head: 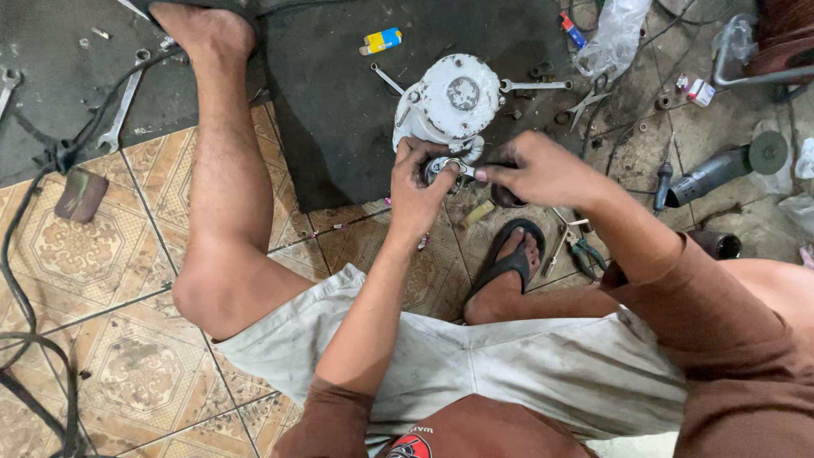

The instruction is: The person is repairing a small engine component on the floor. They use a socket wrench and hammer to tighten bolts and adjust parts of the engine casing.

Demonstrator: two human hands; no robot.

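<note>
I sit on the floor with a white metal machine housing (449, 102) standing on a dark mat between my legs. My left hand (417, 188) grips a small round metal part (443, 167) at the housing's near end. My right hand (534, 170) is closed on a dark-handled tool whose tip meets that same part. What lies under my fingers is hidden.
Wrenches (534, 85) (119, 110) lie on the dark mat (339, 102). An angle grinder (721, 170) rests at the right, pliers (581, 250) beside my sandalled foot (513, 254). Black cables (25, 339) run along the left over patterned tiles. Nuts and scissors are scattered behind the housing.
</note>
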